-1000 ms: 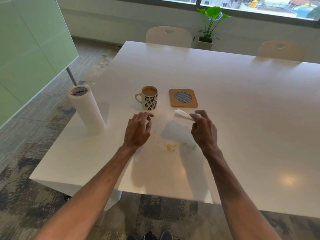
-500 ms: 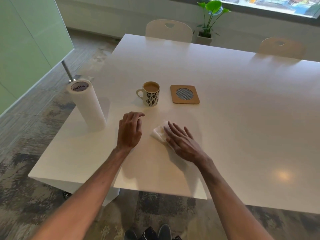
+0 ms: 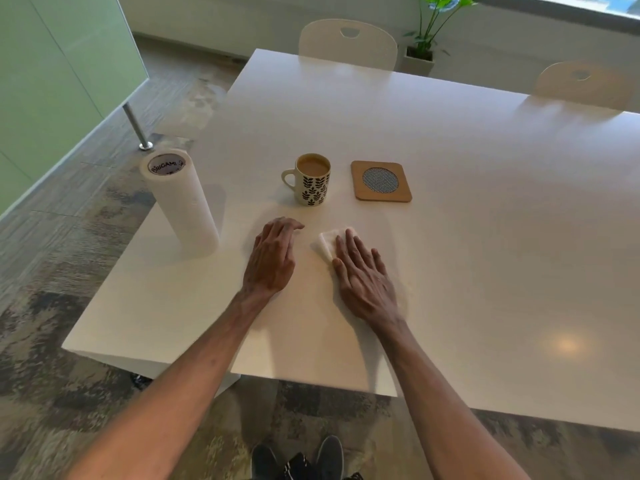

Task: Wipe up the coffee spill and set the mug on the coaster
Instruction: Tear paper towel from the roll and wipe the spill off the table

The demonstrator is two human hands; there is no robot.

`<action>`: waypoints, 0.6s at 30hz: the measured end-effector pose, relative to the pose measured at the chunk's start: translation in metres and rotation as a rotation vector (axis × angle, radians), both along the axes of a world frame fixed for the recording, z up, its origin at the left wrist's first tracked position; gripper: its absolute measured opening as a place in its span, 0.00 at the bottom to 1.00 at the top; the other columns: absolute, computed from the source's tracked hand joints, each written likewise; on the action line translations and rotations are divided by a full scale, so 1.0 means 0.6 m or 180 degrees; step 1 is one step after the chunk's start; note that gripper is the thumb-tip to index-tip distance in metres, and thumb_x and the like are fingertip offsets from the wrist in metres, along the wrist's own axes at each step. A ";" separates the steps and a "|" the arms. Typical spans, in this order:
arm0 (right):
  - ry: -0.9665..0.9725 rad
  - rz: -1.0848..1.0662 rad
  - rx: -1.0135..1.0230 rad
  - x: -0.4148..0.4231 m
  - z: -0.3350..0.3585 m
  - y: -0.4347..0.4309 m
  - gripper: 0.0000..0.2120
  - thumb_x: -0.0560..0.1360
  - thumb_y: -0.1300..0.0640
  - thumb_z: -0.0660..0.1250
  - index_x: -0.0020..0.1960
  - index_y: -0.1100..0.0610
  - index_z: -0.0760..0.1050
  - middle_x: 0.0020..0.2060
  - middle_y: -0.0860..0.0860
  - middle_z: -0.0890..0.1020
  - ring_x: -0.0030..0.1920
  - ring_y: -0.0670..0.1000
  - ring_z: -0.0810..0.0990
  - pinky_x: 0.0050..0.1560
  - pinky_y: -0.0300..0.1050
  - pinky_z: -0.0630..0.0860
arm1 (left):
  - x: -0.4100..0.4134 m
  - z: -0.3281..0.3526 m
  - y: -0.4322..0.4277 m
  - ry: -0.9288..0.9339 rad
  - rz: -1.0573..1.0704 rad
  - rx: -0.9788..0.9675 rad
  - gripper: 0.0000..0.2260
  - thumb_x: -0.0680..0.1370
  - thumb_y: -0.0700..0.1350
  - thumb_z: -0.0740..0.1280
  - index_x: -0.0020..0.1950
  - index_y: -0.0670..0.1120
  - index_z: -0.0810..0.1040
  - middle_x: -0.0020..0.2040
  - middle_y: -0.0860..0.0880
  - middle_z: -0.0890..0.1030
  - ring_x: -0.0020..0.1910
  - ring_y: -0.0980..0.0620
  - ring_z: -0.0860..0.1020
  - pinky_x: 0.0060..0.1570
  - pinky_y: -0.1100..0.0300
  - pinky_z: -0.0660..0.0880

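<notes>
A cream mug (image 3: 312, 180) with a black leaf pattern, full of milky coffee, stands on the white table (image 3: 485, 244), handle to the left. A square wooden coaster (image 3: 381, 181) with a round mesh centre lies just right of it, bare. In front of the mug, my right hand (image 3: 363, 275) presses flat, fingers straight, on a folded white paper towel (image 3: 327, 241) whose corner sticks out at the fingertips. The spill is not visible; hand and towel cover that spot. My left hand (image 3: 273, 258) rests on the table beside it, fingers loosely curled, holding nothing.
A paper towel roll (image 3: 180, 206) stands upright near the table's left edge. Two pale chairs (image 3: 348, 45) (image 3: 581, 86) are pushed in at the far side, a potted plant (image 3: 426, 36) between them. My shoes (image 3: 329, 459) show below the near edge.
My right hand brought the towel down from the air onto the brown spill and now slides it flat, slightly rightward. The spill is no longer seen. My left hand stayed on the table.
</notes>
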State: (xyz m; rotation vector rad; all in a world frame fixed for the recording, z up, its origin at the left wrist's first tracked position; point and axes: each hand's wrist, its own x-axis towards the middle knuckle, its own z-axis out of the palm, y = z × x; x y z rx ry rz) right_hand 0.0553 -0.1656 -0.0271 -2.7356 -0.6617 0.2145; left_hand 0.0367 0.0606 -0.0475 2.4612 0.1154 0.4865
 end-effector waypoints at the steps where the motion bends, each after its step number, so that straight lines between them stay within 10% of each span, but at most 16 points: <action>1: 0.0035 0.0041 -0.0014 0.004 0.002 0.012 0.29 0.90 0.41 0.40 0.88 0.45 0.36 0.87 0.43 0.36 0.86 0.42 0.35 0.88 0.53 0.39 | 0.001 0.000 0.001 0.0010 0.0001 -0.0040 0.16 0.88 0.43 0.55 0.71 0.50 0.78 0.73 0.49 0.78 0.78 0.50 0.70 0.75 0.51 0.70; 18: -0.0192 0.0481 -0.0084 -0.072 -0.025 -0.047 0.29 0.90 0.41 0.41 0.88 0.42 0.35 0.87 0.39 0.37 0.85 0.39 0.33 0.88 0.58 0.39 | -0.006 0.005 0.005 0.0201 0.0023 -0.0393 0.18 0.89 0.46 0.53 0.73 0.51 0.78 0.74 0.50 0.78 0.75 0.52 0.72 0.76 0.49 0.71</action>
